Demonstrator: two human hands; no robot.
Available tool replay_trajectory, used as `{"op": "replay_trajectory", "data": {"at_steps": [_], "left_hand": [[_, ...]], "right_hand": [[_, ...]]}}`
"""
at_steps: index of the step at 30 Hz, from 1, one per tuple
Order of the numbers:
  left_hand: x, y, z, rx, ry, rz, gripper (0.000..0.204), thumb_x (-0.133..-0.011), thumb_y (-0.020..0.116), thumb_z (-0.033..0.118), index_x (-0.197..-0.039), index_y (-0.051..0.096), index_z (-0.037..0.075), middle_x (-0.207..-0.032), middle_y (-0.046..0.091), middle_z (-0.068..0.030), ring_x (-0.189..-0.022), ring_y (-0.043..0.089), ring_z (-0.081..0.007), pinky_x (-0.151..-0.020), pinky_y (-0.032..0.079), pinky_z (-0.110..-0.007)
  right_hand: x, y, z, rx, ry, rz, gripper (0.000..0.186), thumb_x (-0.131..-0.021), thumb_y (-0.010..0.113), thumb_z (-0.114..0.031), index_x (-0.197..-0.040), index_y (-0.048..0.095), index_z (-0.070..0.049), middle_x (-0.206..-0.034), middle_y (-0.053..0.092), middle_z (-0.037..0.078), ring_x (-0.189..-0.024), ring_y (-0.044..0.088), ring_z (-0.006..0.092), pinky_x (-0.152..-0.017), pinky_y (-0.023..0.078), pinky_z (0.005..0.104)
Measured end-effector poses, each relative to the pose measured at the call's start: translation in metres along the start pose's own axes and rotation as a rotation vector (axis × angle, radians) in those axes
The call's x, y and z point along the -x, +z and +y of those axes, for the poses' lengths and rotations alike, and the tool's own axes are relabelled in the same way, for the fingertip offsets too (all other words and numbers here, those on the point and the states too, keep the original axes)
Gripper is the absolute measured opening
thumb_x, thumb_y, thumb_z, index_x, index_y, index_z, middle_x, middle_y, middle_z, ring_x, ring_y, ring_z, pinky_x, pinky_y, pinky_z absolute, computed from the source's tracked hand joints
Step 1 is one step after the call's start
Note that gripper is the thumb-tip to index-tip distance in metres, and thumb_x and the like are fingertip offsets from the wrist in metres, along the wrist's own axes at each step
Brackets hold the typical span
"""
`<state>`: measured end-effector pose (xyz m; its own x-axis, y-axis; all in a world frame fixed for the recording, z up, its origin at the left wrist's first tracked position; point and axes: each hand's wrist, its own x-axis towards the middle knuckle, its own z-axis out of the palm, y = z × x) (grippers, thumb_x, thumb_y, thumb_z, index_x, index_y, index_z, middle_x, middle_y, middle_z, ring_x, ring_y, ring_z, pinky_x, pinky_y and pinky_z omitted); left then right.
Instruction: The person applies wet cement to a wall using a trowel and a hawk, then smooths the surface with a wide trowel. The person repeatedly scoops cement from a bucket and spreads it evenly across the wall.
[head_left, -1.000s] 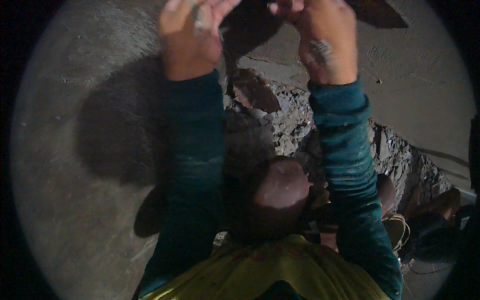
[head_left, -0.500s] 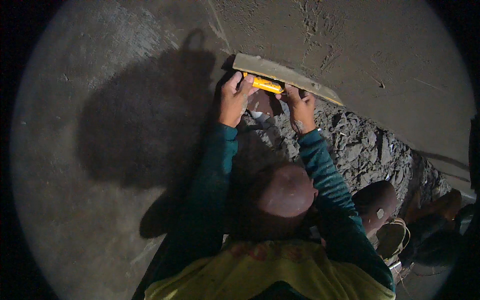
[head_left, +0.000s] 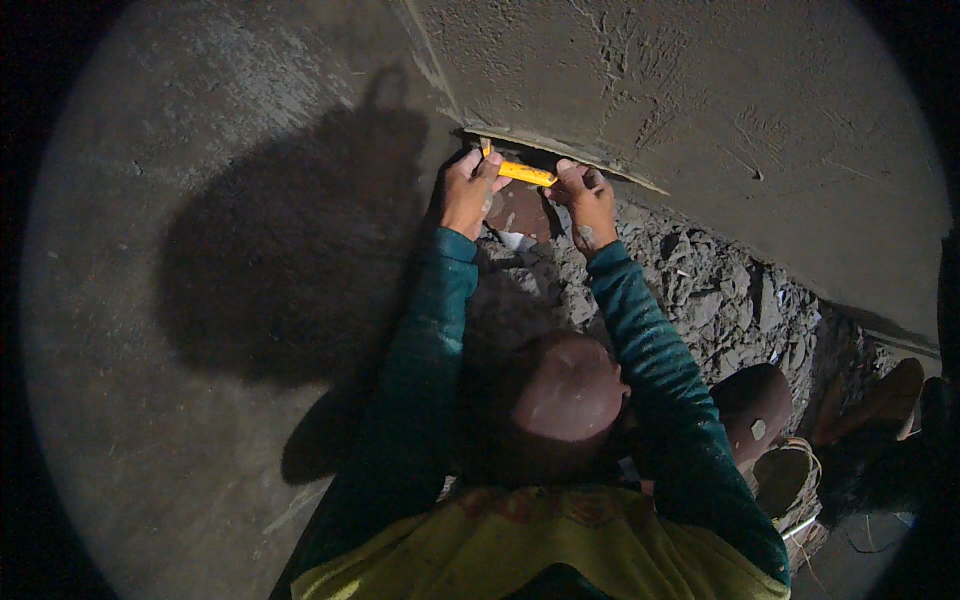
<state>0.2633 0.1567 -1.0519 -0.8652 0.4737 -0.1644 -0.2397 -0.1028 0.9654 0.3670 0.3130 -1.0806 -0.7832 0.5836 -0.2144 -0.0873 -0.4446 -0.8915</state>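
Both my hands grip a plastering trowel by its yellow handle (head_left: 525, 173). Its long thin blade (head_left: 575, 148) is seen nearly edge-on and lies against the wet grey plaster (head_left: 740, 100). My left hand (head_left: 470, 190) is closed around the handle's left end, near the corner where two surfaces meet. At the handle's right end, my right hand (head_left: 587, 203) is closed with fingers close to the blade's back. Dried mortar smears both hands.
Broken lumps of mortar (head_left: 700, 290) run along the foot of the plastered surface. A smooth grey surface (head_left: 200, 420) fills the left, with my shadow on it. My bent knees (head_left: 570, 390) are below my hands. A round container (head_left: 785, 475) stands at lower right.
The trowel blade has tilted from showing its broad face to nearly edge-on. Its right end has shifted slightly left, and my right hand has moved a little left with it.
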Motion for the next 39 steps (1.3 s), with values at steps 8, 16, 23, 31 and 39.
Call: {"op": "replay_trajectory", "data": {"at_steps": [8, 16, 23, 31, 39], "left_hand": [[0.012, 0.015, 0.056, -0.018, 0.145, -0.025, 0.037, -0.104, 0.064, 0.026, -0.118, 0.063, -0.009, -0.107, 0.063, -0.0080, -0.099, 0.065, -0.0157, -0.091, 0.060, -0.034], [0.019, 0.035, 0.167, -0.226, 0.422, -0.062, 0.031, -0.100, 0.067, 0.023, -0.119, 0.065, -0.001, -0.108, 0.067, -0.0102, -0.097, 0.068, -0.0215, -0.088, 0.059, -0.036], [0.061, 0.114, 0.221, -0.047, 0.636, 0.074, 0.046, -0.103, 0.064, 0.033, -0.132, 0.059, -0.002, -0.119, 0.062, -0.0145, -0.106, 0.064, -0.0207, -0.086, 0.059, -0.033], [0.055, 0.053, 0.142, -0.049, 0.621, 0.129, 0.029, -0.101, 0.065, 0.018, -0.121, 0.065, -0.003, -0.111, 0.067, -0.0085, -0.093, 0.066, -0.0148, -0.084, 0.054, -0.030], [0.029, 0.007, -0.029, 0.052, 0.286, 0.012, 0.029, -0.103, 0.061, 0.017, -0.125, 0.063, -0.003, -0.116, 0.068, -0.0077, -0.095, 0.068, -0.0164, -0.088, 0.056, -0.032]], "right_hand": [[0.013, 0.019, -0.056, 0.027, -0.182, -0.038, 0.039, -0.093, 0.079, -0.030, -0.101, 0.061, 0.003, -0.090, 0.065, 0.008, -0.079, 0.068, 0.0176, -0.074, 0.061, 0.0337], [0.035, 0.076, -0.174, 0.083, -0.295, 0.002, 0.033, -0.094, 0.077, -0.031, -0.084, 0.062, -0.004, -0.081, 0.062, 0.004, -0.073, 0.065, 0.0168, -0.075, 0.057, 0.0344], [0.057, 0.067, -0.260, 0.141, -0.691, -0.291, 0.035, -0.092, 0.078, -0.040, -0.076, 0.061, -0.014, -0.075, 0.057, 0.002, -0.067, 0.056, 0.0137, -0.066, 0.049, 0.0303], [0.032, 0.018, -0.179, 1.407, -1.106, 0.113, 0.026, -0.085, 0.066, 0.004, -0.107, 0.072, -0.008, -0.103, 0.072, 0.009, -0.100, 0.067, 0.0291, -0.091, 0.050, 0.0404], [-0.017, -0.088, 0.067, 0.953, -0.427, -0.133, 0.037, -0.099, 0.066, -0.006, -0.131, 0.053, 0.005, -0.118, 0.069, 0.016, -0.105, 0.069, 0.0260, -0.087, 0.055, 0.0332]]}}
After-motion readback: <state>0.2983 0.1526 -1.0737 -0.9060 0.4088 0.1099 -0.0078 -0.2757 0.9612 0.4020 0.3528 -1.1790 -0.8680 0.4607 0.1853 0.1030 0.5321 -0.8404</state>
